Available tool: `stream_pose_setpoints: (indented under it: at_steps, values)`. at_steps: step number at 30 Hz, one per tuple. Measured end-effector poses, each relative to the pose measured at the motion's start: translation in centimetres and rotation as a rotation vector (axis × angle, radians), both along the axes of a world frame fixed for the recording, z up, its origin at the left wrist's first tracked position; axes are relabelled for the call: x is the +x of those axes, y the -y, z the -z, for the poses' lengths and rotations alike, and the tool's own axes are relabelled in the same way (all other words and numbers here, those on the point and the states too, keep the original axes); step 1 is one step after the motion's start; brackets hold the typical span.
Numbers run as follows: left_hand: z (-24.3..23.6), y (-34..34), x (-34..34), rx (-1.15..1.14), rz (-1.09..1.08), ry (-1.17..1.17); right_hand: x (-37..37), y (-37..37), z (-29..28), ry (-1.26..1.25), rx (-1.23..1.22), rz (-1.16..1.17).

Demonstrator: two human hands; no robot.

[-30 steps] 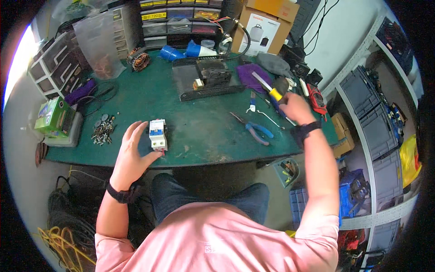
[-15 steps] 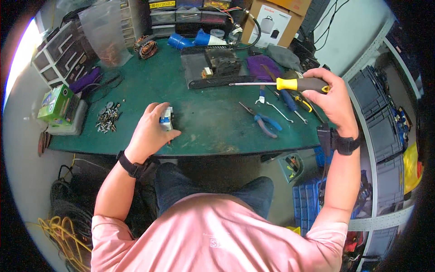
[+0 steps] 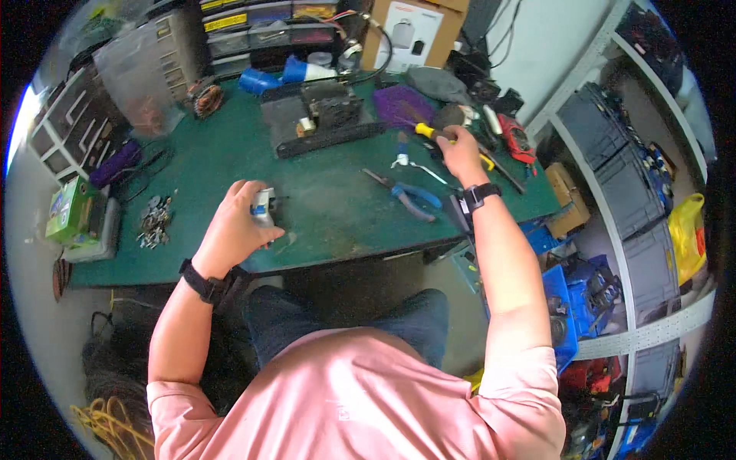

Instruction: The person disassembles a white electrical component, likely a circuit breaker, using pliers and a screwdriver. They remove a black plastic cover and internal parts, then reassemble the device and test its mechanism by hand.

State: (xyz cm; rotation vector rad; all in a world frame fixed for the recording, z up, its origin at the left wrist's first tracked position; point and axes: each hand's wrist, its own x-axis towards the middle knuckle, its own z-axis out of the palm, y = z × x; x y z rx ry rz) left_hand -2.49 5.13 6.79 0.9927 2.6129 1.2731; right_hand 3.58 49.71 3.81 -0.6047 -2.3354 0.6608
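Observation:
My left hand point(image 3: 230, 228) is closed around a small white circuit breaker point(image 3: 263, 205) with a blue part, at the front of the green workbench point(image 3: 322, 218). Its thumb and fingers hide much of the breaker. At the right rear, my right hand point(image 3: 464, 157) grips a screwdriver by its yellow and dark handle point(image 3: 426, 131), low over the tools lying there. The screwdriver's shaft is hard to make out. Blue-handled pliers point(image 3: 406, 197) lie in front of that hand, and a wrench point(image 3: 429, 173) lies close beside it.
A dark metal housing point(image 3: 287, 142) sits at the back middle. A heap of screws point(image 3: 156, 222) and a green box point(image 3: 70, 211) are at the left. Purple cloth point(image 3: 404, 106), a red meter point(image 3: 516, 138) and a cardboard box point(image 3: 429, 31) stand or lie at the back right.
My right hand has moved left and farther back with the screwdriver, down toward the tools. The view has turned to the right. My left hand keeps its hold on the circuit breaker.

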Motion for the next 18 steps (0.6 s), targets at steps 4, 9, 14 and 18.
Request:
stream_pose_setpoints:
  at_steps: [4,9,14,18]
  values:
    - [0.4,1.1,-1.2,0.005,0.125,-0.008,0.7,1.7,-0.2,0.251,0.22,-0.029]
    - [0.4,1.4,-2.7,-0.035,0.319,-0.14,1.2,-1.2,-1.0,0.305,0.515,0.064]
    - [0.6,1.1,-2.9,-0.06,0.197,-0.212,1.6,-0.7,-1.2,0.534,0.378,0.07]
    - [0.3,1.6,-2.5,-0.145,-0.007,-0.177,1.0,-2.9,0.3,0.572,0.357,0.084]
